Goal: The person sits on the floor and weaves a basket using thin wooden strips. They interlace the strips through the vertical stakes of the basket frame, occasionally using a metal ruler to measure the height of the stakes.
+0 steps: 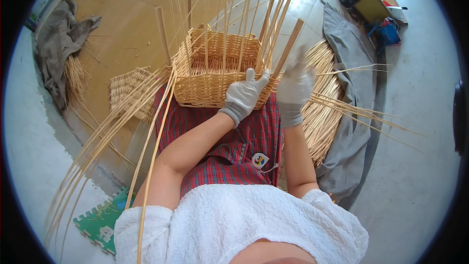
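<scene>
1. While a dark grey cloth (63,44) lay crumpled at the far left, a sheaf of thin straw-coloured strips (77,76) stuck out from under it.
2. Lower down, a green foam mat (100,225) with toothed edges lay on the floor.
3. A flat woven panel (124,93) rested on the floor, partly behind long loose canes (105,134) that fanned from the basket's left corner toward the lower left.
4. The wicker basket (198,90) sat at the centre, at the near edge over the red plaid cloth (268,134) on the person's lap; wooden stakes (162,36) and slender upright canes (224,29) rose from it.
5. The gloved left hand (244,92) touched its front wall near the right corner, thumb apart from the fingers; its grip could not be told.
6. The gloved right hand (295,85) was blurred beside that corner, so its hold could not be told.
7. Farther right lay a thick cane bundle (320,139), with a second grey cloth (349,142) alongside.
</scene>
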Demonstrator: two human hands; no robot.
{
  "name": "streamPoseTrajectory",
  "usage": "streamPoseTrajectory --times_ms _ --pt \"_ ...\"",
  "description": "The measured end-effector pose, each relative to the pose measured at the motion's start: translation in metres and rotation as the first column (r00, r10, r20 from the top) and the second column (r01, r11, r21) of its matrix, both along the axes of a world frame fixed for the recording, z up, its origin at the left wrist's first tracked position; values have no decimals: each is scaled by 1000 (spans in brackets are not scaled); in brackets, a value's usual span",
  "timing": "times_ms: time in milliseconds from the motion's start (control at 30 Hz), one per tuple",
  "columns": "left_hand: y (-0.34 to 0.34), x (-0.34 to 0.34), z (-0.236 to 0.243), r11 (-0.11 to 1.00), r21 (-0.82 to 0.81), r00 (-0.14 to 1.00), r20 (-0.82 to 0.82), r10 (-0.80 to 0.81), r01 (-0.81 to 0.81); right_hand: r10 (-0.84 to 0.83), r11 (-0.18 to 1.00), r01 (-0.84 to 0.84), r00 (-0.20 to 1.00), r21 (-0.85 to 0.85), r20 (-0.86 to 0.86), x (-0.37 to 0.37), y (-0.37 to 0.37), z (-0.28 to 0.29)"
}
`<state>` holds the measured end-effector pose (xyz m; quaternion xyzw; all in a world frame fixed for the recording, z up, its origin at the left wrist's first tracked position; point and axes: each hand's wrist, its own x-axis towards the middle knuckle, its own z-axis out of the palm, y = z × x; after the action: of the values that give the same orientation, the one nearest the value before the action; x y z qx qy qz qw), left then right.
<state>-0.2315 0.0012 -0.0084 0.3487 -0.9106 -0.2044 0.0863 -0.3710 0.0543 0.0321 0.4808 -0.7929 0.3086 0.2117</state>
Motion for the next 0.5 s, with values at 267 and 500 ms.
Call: streamPoseTrajectory --times_ms 267,500 --pt "-10 177 -73 468 856 119 -500 858 221 219 951 -142 936 -275 275 18 4 -20" --pt "-9 213 -17 636 662 85 -663 743 -397 892 290 -954 241 -77 383 186 15 -6"
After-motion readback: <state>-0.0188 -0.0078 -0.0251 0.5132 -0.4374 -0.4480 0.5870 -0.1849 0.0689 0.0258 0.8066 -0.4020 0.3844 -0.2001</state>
